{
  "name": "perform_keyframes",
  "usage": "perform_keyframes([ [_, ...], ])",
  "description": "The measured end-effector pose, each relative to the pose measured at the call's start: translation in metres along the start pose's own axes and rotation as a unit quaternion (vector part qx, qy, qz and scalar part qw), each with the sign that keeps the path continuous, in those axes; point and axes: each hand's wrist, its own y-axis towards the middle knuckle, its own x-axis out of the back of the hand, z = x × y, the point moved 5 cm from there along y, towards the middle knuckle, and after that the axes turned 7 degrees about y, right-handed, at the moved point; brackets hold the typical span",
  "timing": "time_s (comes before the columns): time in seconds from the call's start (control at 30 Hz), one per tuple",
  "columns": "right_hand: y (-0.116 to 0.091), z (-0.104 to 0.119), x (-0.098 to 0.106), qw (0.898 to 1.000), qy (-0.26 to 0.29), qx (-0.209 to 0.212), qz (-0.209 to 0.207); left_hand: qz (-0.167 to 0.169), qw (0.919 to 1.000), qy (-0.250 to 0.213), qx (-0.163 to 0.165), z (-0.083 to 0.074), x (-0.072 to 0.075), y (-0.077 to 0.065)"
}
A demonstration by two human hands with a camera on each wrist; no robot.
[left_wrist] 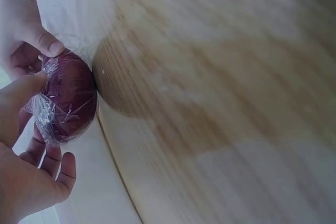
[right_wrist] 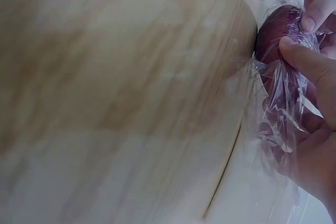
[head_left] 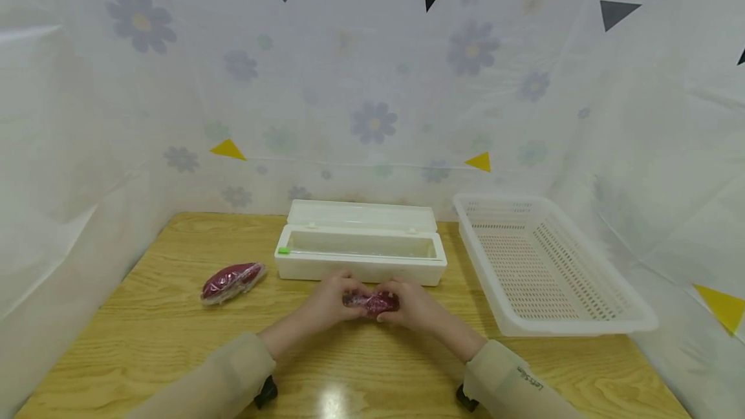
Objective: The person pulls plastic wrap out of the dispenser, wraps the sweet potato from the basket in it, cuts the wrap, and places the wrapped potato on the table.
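Note:
A dark red sweet potato point(head_left: 379, 303) in clear cling film is held between both hands, low over the table in front of the dispenser. The left hand point(head_left: 333, 300) grips its left end, thumb against the near side. At the other end the right hand point(head_left: 414, 307) pinches it with thumb and fingers. In the left wrist view the film on the sweet potato point(left_wrist: 77, 95) looks bunched near the left thumb. Loose, crumpled film point(right_wrist: 283, 106) hangs by the right thumb in the right wrist view. The fingers behind the sweet potato are partly hidden.
Just beyond the hands stands a white cling film dispenser point(head_left: 361, 269), its lid point(head_left: 361, 215) raised and a green cutter point(head_left: 284, 251) at its left end. Another film-wrapped sweet potato point(head_left: 231, 282) lies left. A white plastic basket point(head_left: 506, 322) stands on the right of the wooden table point(head_left: 145, 341).

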Motion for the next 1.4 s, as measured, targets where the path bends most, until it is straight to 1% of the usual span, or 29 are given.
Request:
perform_keyframes([
  [0.1,-0.001,-0.001,0.000,1.000,0.017,0.003,-0.006,0.009,1.0000,0.000,0.000,-0.001,-0.001,0.000],
  [0.3,-0.003,0.001,0.001,0.998,0.039,0.035,-0.028,0.016,0.9998,0.005,0.006,0.000,-0.002,0.001],
  [0.43,-0.003,0.001,0.001,0.998,0.028,0.052,-0.034,0.016,0.9998,-0.008,0.011,0.002,-0.001,0.001],
  [0.63,-0.004,0.001,0.001,0.997,-0.001,0.066,-0.027,0.019,0.9989,-0.038,0.017,0.011,-0.002,0.003],
  [0.73,-0.004,0.002,0.001,0.997,-0.002,0.072,-0.027,0.014,0.9980,-0.060,0.016,0.014,0.001,0.005],
  [0.8,-0.004,0.002,0.001,0.997,0.001,0.075,-0.027,0.010,0.9977,-0.066,0.011,0.015,0.003,0.006],
  [1.0,-0.004,0.003,0.001,0.997,-0.001,0.077,-0.023,0.007,0.9980,-0.062,-0.007,0.014,0.005,0.009],
  [1.17,-0.004,0.002,-0.001,0.997,0.004,0.074,-0.015,0.004,0.9981,-0.060,-0.013,0.016,0.007,0.008],
  [1.27,-0.003,0.001,-0.001,0.997,0.004,0.071,-0.014,0.013,0.9976,-0.067,-0.012,0.019,0.008,0.007],
  [1.4,-0.003,0.001,-0.001,0.997,0.002,0.069,-0.016,0.028,0.9972,-0.069,-0.008,0.018,0.009,0.006],
])
